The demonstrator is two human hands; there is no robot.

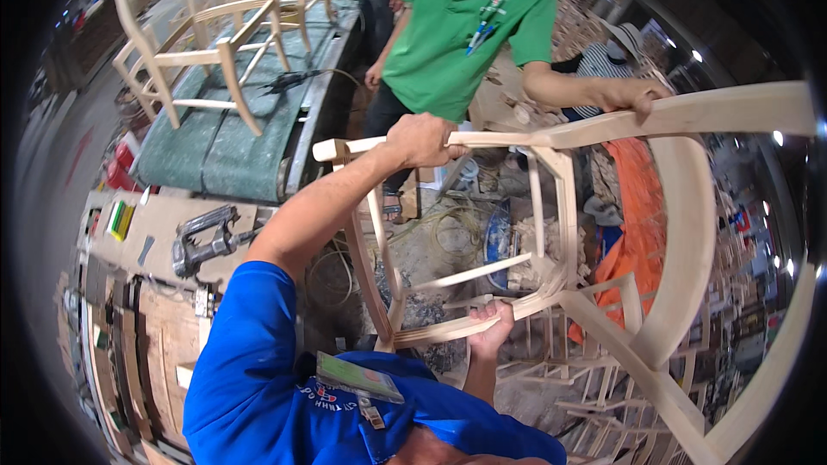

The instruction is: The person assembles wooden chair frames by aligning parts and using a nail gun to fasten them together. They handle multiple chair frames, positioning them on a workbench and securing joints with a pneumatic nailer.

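Observation:
A bare pale-wood chair frame [482, 324] is held on its side in front of me, its curved back toward the right. My left hand [422, 139] is closed over the far bar near its left end, arm stretched across. Lower down, my right hand [493, 327] grips the near curved seat rail, fingers wrapped over it. A co-worker in a green shirt [474, 34] stands opposite. That person's hand [636, 99] rests on the far back post at the right. The open seat shows thin stretchers [478, 270] inside.
At the upper left, several finished chair frames [226, 56] stand on a green conveyor belt [211, 151]. A nail gun [205, 239] lies on the bench to my left. Beyond the frame are a hose [457, 232], a blue tub [498, 237] and orange sheeting [633, 207]. Many wooden parts [594, 396] fill the lower right.

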